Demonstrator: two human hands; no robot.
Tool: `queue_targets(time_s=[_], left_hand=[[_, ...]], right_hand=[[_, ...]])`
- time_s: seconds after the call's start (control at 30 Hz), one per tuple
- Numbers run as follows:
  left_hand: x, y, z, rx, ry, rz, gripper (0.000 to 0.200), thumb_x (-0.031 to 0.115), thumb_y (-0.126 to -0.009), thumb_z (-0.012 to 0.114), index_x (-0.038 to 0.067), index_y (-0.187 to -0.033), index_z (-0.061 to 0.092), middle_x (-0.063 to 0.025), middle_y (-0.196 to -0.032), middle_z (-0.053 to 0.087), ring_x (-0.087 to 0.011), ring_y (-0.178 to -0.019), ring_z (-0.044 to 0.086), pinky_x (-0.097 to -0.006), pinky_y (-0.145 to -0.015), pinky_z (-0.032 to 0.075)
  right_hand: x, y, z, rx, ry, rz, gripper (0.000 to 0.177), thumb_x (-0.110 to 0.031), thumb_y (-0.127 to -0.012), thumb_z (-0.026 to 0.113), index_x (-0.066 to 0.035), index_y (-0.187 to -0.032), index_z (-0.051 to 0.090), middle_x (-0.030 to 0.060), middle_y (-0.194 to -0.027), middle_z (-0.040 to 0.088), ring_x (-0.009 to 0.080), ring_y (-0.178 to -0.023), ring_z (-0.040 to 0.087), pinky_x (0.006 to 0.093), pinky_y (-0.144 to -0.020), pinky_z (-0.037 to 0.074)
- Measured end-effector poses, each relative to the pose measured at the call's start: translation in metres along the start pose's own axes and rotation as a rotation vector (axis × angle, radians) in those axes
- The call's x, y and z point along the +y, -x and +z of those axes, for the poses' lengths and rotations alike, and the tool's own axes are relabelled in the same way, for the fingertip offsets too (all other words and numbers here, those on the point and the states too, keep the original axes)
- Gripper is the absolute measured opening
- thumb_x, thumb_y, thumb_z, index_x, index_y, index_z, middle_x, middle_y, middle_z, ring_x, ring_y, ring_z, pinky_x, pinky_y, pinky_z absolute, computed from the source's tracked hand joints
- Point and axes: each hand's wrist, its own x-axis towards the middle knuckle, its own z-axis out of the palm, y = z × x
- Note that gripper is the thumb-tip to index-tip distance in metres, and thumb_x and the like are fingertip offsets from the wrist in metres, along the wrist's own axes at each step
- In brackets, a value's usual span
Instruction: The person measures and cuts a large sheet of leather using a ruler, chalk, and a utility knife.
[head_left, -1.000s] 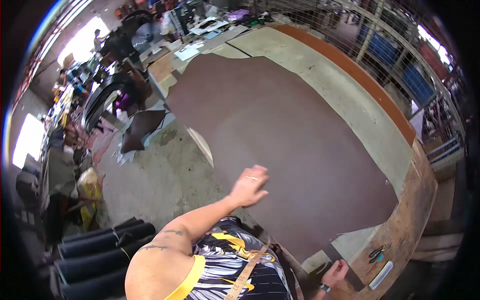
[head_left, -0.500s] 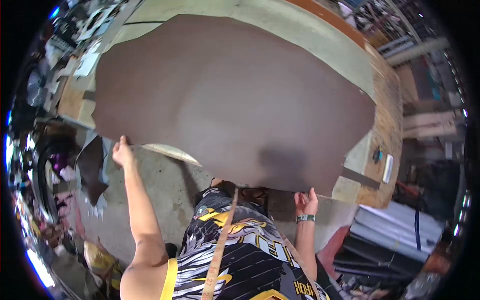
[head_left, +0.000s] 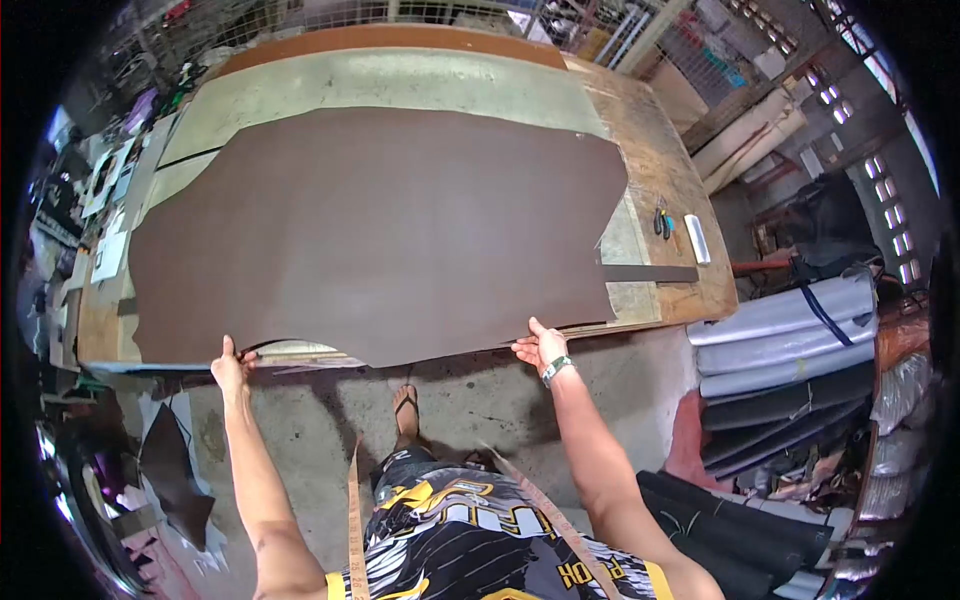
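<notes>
A large brown leather hide (head_left: 380,220) with an irregular outline lies spread over the work table (head_left: 645,130), its front edge reaching slightly past the table's edge. My left hand (head_left: 232,368) pinches that front edge near the left end, thumb above and fingers partly hidden below. Further right, my right hand (head_left: 543,343), with a watch at the wrist, grips the same edge between thumb and fingers. A measuring tape (head_left: 355,520) hangs around my neck, its two ends down my front.
Dark-handled pliers (head_left: 662,220), a white bar-shaped object (head_left: 697,239) and a dark strip (head_left: 655,273) are on the table's right side. Silver and black rolls (head_left: 785,310) are stacked at the right. A dark leather scrap (head_left: 175,470) hangs at the lower left.
The view has tilted up and shifted, showing more table and floor. The hide lies lower and more leftward in view. Both hands still grip its front edge, now closer together.
</notes>
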Motion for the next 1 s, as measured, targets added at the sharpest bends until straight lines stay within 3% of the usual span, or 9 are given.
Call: queue_targets(time_s=[0.07,0.17,0.37,0.5,0.6,0.67,0.8,0.9,1.0], left_hand=[[0.009,0.027,0.004,0.06,0.031,0.06,0.041,0.036,-0.1,0.068,0.003,-0.078,0.057,-0.0089,-0.069,0.063,-0.0176,-0.054,0.065,-0.0273,-0.042,0.048],[0.018,0.083,-0.014,0.136,0.049,0.029,0.04,0.035,-0.1,0.068,0.002,-0.08,0.057,-0.009,-0.072,0.063,-0.0184,-0.053,0.065,-0.0278,-0.042,0.049],[-0.046,0.14,-0.099,0.141,0.03,0.008,0.041,0.036,-0.099,0.068,0.003,-0.077,0.057,-0.0079,-0.069,0.06,-0.02,-0.052,0.065,-0.0294,-0.041,0.048],[-0.071,0.193,-0.137,0.129,0.102,-0.04,0.039,0.037,-0.1,0.066,0.0,-0.088,0.065,-0.0083,-0.072,0.062,-0.0199,-0.057,0.065,-0.029,-0.043,0.05],[-0.075,0.237,-0.139,0.3,-0.034,-0.112,0.037,0.035,-0.099,0.068,-0.002,-0.098,0.067,-0.0123,-0.08,0.067,-0.0213,-0.057,0.065,-0.0294,-0.047,0.054],[-0.1,0.236,-0.154,0.211,0.112,-0.115,0.034,0.033,-0.097,0.071,0.0,-0.094,0.064,-0.0125,-0.08,0.066,-0.0228,-0.056,0.065,-0.0313,-0.046,0.053],[-0.087,0.256,-0.156,0.273,0.039,-0.141,0.035,0.032,-0.095,0.074,-0.002,-0.099,0.066,-0.0114,-0.079,0.063,-0.0258,-0.061,0.066,-0.0344,-0.05,0.055],[-0.105,0.236,-0.181,0.136,0.121,-0.084,0.048,0.034,-0.094,0.075,-0.005,-0.119,0.064,-0.016,-0.105,0.07,-0.0288,-0.081,0.069,-0.0407,-0.071,0.058],[-0.127,0.205,-0.207,0.126,0.12,-0.164,0.049,0.039,-0.094,0.075,-0.003,-0.119,0.064,-0.012,-0.106,0.069,-0.0267,-0.084,0.068,-0.039,-0.072,0.058]], right_hand=[[0.005,0.01,-0.011,-0.017,0.013,-0.051,0.042,-0.036,-0.101,0.065,0.003,-0.108,0.053,0.0176,-0.085,0.069,0.0291,-0.071,0.074,0.0339,-0.052,0.06],[0.032,0.035,-0.032,-0.056,0.046,-0.088,0.042,-0.035,-0.1,0.068,0.003,-0.106,0.052,0.018,-0.085,0.069,0.0293,-0.071,0.074,0.034,-0.053,0.06],[0.131,0.069,-0.107,-0.12,-0.028,0.002,0.041,-0.036,-0.097,0.072,0.001,-0.099,0.053,0.019,-0.081,0.07,0.0294,-0.069,0.074,0.0342,-0.053,0.06],[0.168,0.103,-0.142,-0.111,-0.049,0.013,0.039,-0.038,-0.098,0.07,-0.002,-0.092,0.056,0.018,-0.081,0.071,0.0279,-0.069,0.073,0.0341,-0.056,0.059],[0.184,0.113,-0.161,-0.185,-0.055,0.004,0.04,-0.039,-0.099,0.069,0.0,-0.095,0.062,0.0163,-0.081,0.071,0.0274,-0.071,0.073,0.0347,-0.055,0.059],[0.187,0.118,-0.17,-0.19,-0.082,-0.019,0.04,-0.038,-0.097,0.072,0.001,-0.09,0.067,0.017,-0.08,0.072,0.026,-0.071,0.074,0.0334,-0.057,0.06],[0.186,0.131,-0.16,-0.125,-0.083,-0.02,0.047,-0.04,-0.095,0.074,0.005,-0.101,0.062,0.0199,-0.091,0.072,0.0296,-0.081,0.074,0.0352,-0.068,0.063],[0.181,0.135,-0.162,-0.114,-0.006,0.025,0.053,-0.039,-0.094,0.075,0.01,-0.103,0.058,0.0255,-0.096,0.071,0.0329,-0.086,0.075,0.0353,-0.07,0.063],[0.189,0.134,-0.163,-0.133,0.077,0.043,0.052,-0.045,-0.095,0.072,0.007,-0.094,0.066,0.0208,-0.083,0.074,0.0242,-0.073,0.075,0.03,-0.064,0.062]])
